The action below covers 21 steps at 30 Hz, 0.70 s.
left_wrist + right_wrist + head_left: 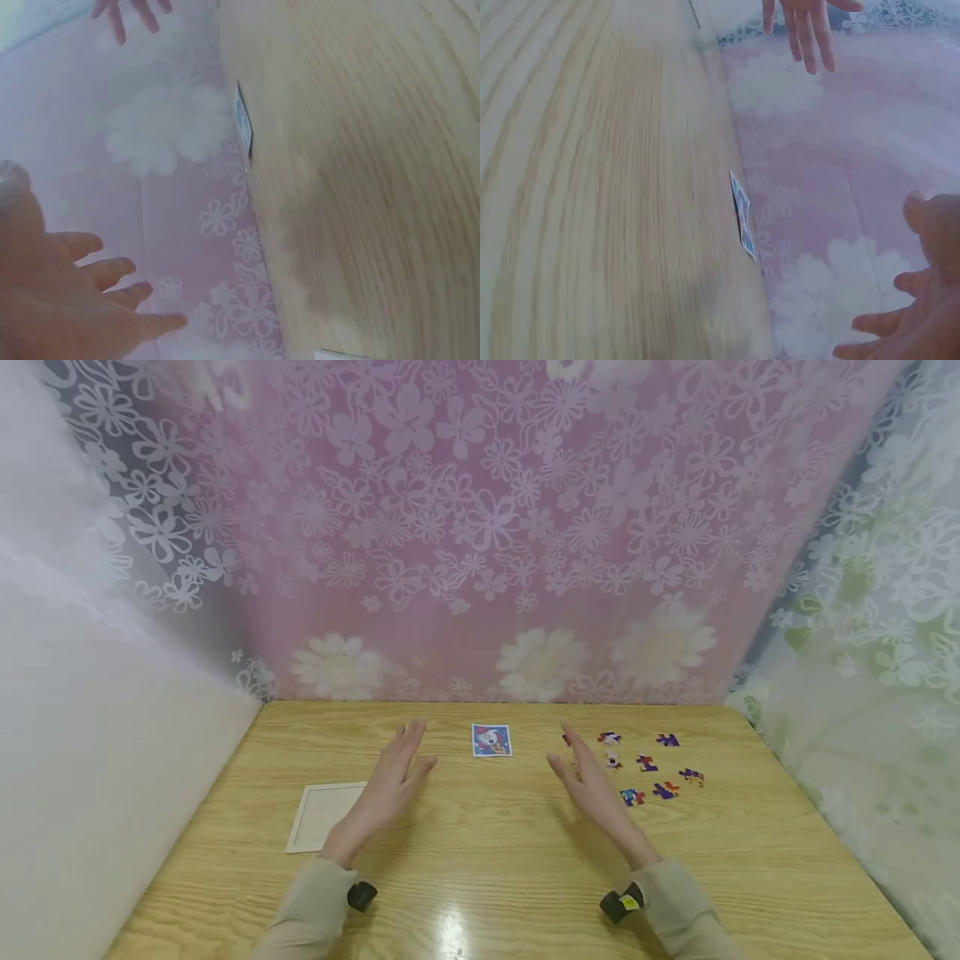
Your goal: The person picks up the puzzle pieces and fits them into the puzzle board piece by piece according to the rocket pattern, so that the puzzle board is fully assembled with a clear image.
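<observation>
My left hand (388, 785) is held over the table with its fingers straight and nothing in it. Below it, partly covered by the hand and wrist, lies a pale square puzzle tray (298, 827). My right hand (592, 781) faces it from the other side, palm inward, fingers straight and holding nothing. Several loose jigsaw pieces (647, 763) in purple, red and white lie to the right of that hand, which hides some of them. Between the two hands, farther back, lies a small picture card (491, 741) with a white cartoon dog on blue.
The wooden table (480, 877) ends at a pink flowered curtain (480, 568) at the back. A white cloth side (112, 693) stands on the left and a flowered one (862, 652) on the right. Each wrist wears a black camera band (621, 903).
</observation>
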Motion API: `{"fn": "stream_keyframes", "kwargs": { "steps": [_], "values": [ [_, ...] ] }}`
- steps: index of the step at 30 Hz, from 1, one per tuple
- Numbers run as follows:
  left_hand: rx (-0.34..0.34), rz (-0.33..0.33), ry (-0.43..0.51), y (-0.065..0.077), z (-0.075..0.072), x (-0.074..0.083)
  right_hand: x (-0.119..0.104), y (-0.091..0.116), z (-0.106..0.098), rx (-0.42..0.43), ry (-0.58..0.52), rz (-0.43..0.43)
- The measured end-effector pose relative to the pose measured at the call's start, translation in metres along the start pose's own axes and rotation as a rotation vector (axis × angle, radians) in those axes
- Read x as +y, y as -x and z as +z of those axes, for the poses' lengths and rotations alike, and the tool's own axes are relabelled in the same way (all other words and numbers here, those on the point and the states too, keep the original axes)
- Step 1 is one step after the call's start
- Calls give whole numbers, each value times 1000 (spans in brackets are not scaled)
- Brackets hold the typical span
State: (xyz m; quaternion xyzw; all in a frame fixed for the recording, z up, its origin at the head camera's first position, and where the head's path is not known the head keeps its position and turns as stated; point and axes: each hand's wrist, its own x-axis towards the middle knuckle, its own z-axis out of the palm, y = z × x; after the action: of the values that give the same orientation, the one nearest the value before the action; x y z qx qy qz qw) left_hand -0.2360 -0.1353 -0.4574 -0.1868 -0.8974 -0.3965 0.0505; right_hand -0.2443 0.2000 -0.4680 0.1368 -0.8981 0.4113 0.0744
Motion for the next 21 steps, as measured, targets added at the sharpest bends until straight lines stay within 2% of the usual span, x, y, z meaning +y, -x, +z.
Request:
{"fn": "stream_keyframes", "kwargs": {
  "steps": [3,7,14,21],
  "values": [
    [51,-9,176,3,-12,-3,-3,-3,5,-6,-144,0],
    [143,-41,273,9,-27,-12,-11,-8,16,0,-285,12],
    [267,-138,311,22,-55,-37,-26,-14,41,-44,-518,31],
    [306,-282,321,46,-80,-55,-40,-13,68,-129,-675,65]
  ]
}}
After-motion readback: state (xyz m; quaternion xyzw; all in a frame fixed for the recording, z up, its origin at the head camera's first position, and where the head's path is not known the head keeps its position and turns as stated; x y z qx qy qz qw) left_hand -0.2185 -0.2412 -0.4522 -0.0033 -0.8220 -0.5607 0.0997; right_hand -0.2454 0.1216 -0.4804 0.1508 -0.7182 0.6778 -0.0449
